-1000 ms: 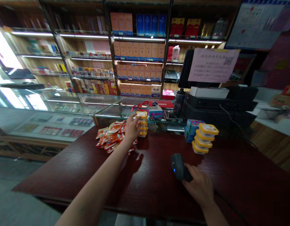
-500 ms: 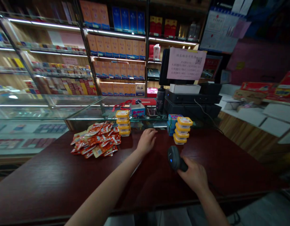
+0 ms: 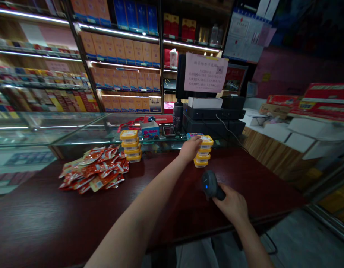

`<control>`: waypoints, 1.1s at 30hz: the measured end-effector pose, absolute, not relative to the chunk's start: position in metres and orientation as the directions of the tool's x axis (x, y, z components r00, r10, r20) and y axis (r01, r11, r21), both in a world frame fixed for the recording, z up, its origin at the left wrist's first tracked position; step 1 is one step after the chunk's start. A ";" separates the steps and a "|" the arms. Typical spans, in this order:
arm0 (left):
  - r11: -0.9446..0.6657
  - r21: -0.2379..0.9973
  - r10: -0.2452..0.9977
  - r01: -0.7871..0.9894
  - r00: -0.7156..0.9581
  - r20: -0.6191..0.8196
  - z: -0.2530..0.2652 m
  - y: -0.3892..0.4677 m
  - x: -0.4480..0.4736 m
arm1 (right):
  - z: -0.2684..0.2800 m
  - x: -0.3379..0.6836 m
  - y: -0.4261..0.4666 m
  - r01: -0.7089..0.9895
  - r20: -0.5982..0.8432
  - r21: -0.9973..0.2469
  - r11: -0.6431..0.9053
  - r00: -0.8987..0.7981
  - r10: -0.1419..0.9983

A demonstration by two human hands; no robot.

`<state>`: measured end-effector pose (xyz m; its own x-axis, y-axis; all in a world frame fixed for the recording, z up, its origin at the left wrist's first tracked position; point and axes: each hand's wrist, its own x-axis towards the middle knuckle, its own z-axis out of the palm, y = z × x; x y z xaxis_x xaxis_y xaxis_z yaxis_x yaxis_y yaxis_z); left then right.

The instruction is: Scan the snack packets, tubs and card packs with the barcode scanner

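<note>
My left hand (image 3: 190, 149) reaches to the right stack of tubs with yellow lids (image 3: 201, 157). Its fingers are stretched over the left edge of the top tub (image 3: 207, 140) and appear to touch it; the thumb side is partly hidden. In my right hand (image 3: 233, 204) is a dark barcode scanner (image 3: 210, 185), gripped by its handle above the counter, with a blue light showing. Another stack of yellow-lidded tubs (image 3: 131, 146) stands on the left, beside a heap of orange-red snack packets (image 3: 96, 169). Behind my left hand a small colourful box (image 3: 194, 135) is partly covered.
A dark red wooden counter (image 3: 166, 219) lies before me, with a glass case (image 3: 85, 128) behind. On the glass are an open blue-pink box (image 3: 150, 130) and a black bottle (image 3: 177, 114). A monitor with a pink notice (image 3: 205, 73) stands behind the right stack.
My left hand has moved right, from the middle of the counter to the right tub stack. My right hand still holds the scanner in much the same place. The view has turned right.
</note>
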<state>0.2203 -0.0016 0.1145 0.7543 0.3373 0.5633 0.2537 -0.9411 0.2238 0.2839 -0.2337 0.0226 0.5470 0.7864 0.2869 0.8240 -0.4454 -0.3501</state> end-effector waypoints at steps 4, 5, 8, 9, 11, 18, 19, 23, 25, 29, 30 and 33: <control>-0.946 0.134 0.322 0.296 0.797 0.511 0.122 0.000 0.224 | 0.022 0.284 -0.237 0.813 0.308 -0.359 -0.459 0.567 0.764; -0.950 0.112 0.307 0.292 0.801 0.514 0.124 -0.001 0.221 | 0.022 0.283 -0.238 0.808 0.302 -0.365 -0.462 0.572 0.762; -0.951 0.101 0.297 0.291 0.776 0.557 0.123 -0.002 0.205 | 0.025 0.281 -0.240 0.794 0.287 -0.391 -0.466 0.586 0.758; -0.946 0.119 0.314 0.303 0.753 0.578 0.121 -0.002 0.197 | 0.026 0.280 -0.240 0.790 0.289 -0.400 -0.464 0.590 0.754; -0.928 0.172 0.362 0.330 0.696 0.620 0.113 -0.001 0.176 | 0.029 0.277 -0.241 0.789 0.296 -0.410 -0.457 0.589 0.752; -0.823 0.416 0.566 0.386 0.513 0.645 0.053 0.005 0.094 | 0.036 0.252 -0.233 0.791 0.209 -0.472 -0.390 0.530 0.822; -0.800 0.451 0.599 0.396 0.485 0.637 0.044 0.005 0.084 | 0.036 0.247 -0.231 0.784 0.206 -0.509 -0.356 0.512 0.834; -0.728 0.534 0.685 0.431 0.417 0.598 0.017 0.001 0.058 | 0.035 0.225 -0.225 0.720 0.214 -0.677 -0.155 0.393 0.894; -0.703 0.551 0.710 0.450 0.392 0.585 0.009 -0.002 0.052 | 0.034 0.215 -0.222 0.689 0.201 -0.716 -0.112 0.357 0.912; -0.656 0.571 0.752 0.494 0.356 0.555 0.005 -0.008 0.048 | 0.032 0.200 -0.219 0.663 0.184 -0.737 -0.127 0.378 0.907; -0.645 0.566 0.760 0.512 0.354 0.545 0.005 -0.009 0.048 | 0.032 0.197 -0.219 0.660 0.192 -0.741 -0.125 0.387 0.902; -0.632 0.532 0.769 0.564 0.366 0.525 0.006 -0.012 0.048 | 0.034 0.190 -0.221 0.663 0.224 -0.740 -0.108 0.395 0.891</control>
